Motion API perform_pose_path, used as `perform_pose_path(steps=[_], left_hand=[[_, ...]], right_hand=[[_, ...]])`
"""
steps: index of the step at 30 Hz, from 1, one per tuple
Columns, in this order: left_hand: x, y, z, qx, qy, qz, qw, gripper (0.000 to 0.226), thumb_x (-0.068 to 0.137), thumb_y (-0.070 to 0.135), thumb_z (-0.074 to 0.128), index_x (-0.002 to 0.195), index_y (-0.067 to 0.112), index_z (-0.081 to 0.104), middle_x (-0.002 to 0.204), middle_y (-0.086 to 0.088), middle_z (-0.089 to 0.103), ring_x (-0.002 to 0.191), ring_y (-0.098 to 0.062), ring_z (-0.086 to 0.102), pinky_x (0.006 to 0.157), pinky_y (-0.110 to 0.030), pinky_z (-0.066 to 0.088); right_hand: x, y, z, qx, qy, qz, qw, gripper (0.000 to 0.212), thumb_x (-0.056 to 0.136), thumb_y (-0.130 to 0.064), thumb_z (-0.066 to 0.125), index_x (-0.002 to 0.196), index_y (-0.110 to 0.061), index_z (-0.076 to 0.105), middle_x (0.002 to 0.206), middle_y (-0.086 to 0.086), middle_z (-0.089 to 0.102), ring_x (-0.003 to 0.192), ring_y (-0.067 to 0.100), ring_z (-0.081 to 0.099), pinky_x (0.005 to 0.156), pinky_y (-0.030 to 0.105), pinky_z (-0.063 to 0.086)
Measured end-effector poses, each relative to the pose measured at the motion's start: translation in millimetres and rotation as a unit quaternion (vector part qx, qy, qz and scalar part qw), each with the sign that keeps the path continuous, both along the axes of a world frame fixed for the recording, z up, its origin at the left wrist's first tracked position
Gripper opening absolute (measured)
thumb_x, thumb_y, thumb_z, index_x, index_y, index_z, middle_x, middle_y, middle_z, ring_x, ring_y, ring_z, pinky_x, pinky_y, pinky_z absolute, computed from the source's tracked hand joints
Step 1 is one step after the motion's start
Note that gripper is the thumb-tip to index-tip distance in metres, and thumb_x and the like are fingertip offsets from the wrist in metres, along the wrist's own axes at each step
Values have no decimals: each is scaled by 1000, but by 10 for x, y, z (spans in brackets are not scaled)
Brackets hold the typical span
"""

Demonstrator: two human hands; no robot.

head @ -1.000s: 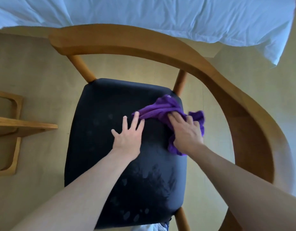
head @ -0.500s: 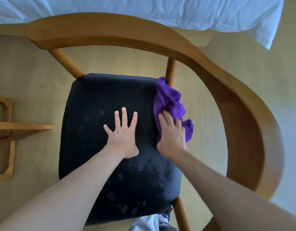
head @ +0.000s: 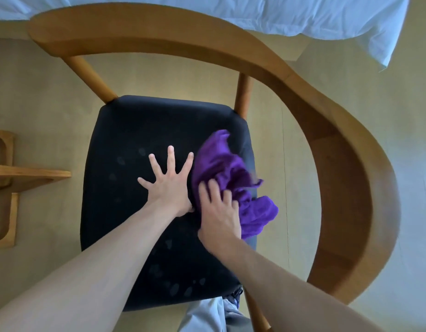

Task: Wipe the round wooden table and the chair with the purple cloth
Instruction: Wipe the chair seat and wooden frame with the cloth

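purple cloth [head: 233, 178] under right hand [head: 218, 213]

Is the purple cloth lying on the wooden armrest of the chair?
No, the purple cloth lies on the black seat under the right hand, apart from the wooden armrest.

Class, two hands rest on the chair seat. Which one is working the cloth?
The right hand, its fingers pressing the purple cloth near the seat's right edge. The left hand lies flat and bare, fingers spread.
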State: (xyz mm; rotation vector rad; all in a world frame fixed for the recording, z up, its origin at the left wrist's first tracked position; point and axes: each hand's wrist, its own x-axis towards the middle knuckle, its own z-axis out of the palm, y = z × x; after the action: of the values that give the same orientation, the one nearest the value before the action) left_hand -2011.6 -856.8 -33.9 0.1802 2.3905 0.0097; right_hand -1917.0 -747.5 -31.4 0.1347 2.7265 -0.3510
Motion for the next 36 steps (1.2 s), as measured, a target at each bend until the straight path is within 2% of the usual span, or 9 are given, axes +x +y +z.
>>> perform_pose_path(steps=[3,10,15,20,25,27,31,33,36], left_hand=[[11,-19,6,10,1,9,1000,124,72,38,88,158,41,-1,159,-2,-42,149,-51,-26,108,-79,26],[248,-164,-12,5,71,-26,997,118,82,65,71,157,44,-17,165,-9,-28,153,-46,-17,113,-75,21],[435,-291,-12,11,74,34,997,109,84,66,67,158,44,-11,167,-11,-23,153,-46,-14,113,-74,21],[533,-495,40,55,48,-1,997,120,76,64,73,160,38,-9,166,-4,-30,154,-38,-22,120,-68,13],[761,-794,102,27,64,-12,998,130,69,70,77,160,37,-10,168,-4,-24,156,-36,-16,124,-62,12],[933,-919,116,4,63,41,997,137,65,72,79,159,37,-14,168,-5,-24,155,-38,-16,122,-64,12],[1299,-1139,135,-3,54,109,993,142,62,71,83,160,32,-12,168,-4,-23,156,-36,-16,124,-61,15],[1388,-1194,132,5,53,104,993,137,63,70,83,161,27,-2,169,-5,-22,156,-35,-15,125,-57,16],[1381,-1184,107,10,53,108,993,133,64,69,83,160,25,2,168,-6,-26,155,-35,-18,125,-55,10]], right_hand=[[65,226,-77,16,14,82,996,99,71,-14,74,156,-22,23,155,0,27,117,33,46,89,45,46],[-569,466,-93,11,-22,-233,972,100,75,-9,68,157,-29,13,163,-3,9,131,36,32,99,52,39],[172,-41,-81,32,27,8,999,101,61,-18,80,152,-22,36,151,9,36,109,35,48,85,47,46],[239,93,-68,-3,18,170,985,93,69,-22,74,152,-26,31,147,7,36,114,33,47,89,45,45],[-480,314,-49,-31,7,-169,985,79,72,-15,65,144,-27,36,137,7,34,120,35,41,97,49,42],[-504,43,-29,-47,-7,-214,976,72,70,-12,65,135,-26,39,133,9,35,117,36,41,97,49,44],[155,-496,-33,-45,-9,79,996,64,64,-21,72,121,-25,44,121,8,42,104,35,49,78,44,45],[389,-553,-60,-71,-39,267,960,64,68,-27,74,125,-25,46,125,7,43,105,33,50,79,43,44],[47,-403,-33,-64,-27,373,925,49,72,-24,68,118,-23,52,121,7,48,102,32,54,71,39,40]])
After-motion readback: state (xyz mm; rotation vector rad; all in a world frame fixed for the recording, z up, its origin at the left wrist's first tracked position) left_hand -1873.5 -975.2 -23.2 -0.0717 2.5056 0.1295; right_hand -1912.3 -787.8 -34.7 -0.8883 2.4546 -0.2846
